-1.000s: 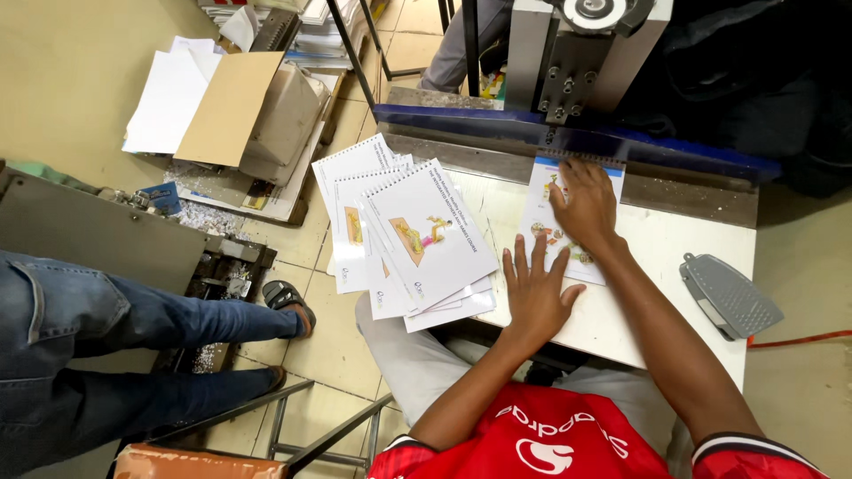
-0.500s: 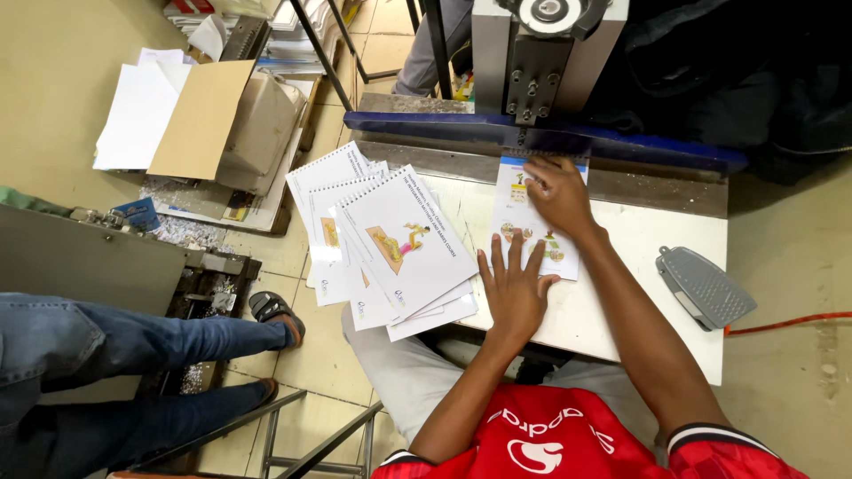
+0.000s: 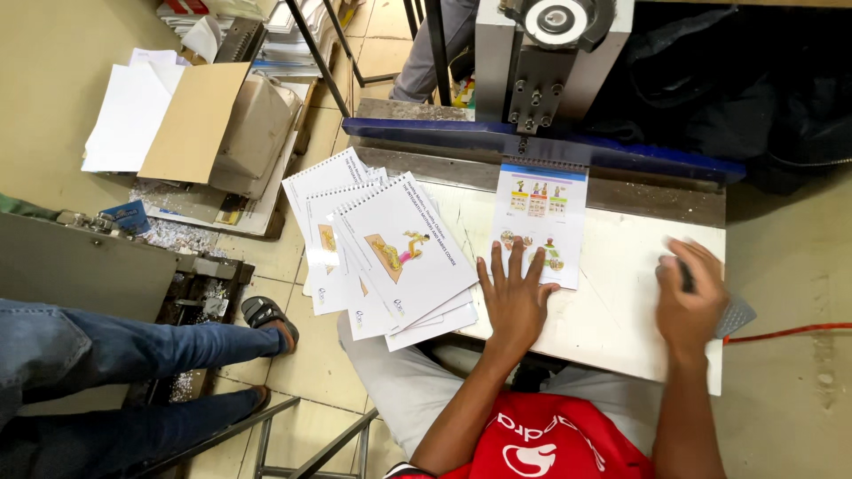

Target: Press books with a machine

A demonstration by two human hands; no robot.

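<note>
While my left hand [image 3: 515, 297] lies flat with fingers spread on the lower edge of the booklet [image 3: 539, 222], that booklet sits on the white bench [image 3: 612, 310], its top under the binding machine [image 3: 541, 62]. My right hand [image 3: 690, 297] curls over the grey pad [image 3: 735, 315] at the bench's right edge, and a fanned stack of booklets [image 3: 382, 253] lies left.

White work table [image 3: 621, 319] — a booklet stack [image 3: 390, 257], one sheet [image 3: 541, 217] on it.

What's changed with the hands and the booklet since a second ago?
The right hand left the booklet and moved right onto the grey pedal at the table's edge. The left hand stayed flat on the booklet's lower edge. The booklet stays under the machine; the stack is unmoved.
</note>
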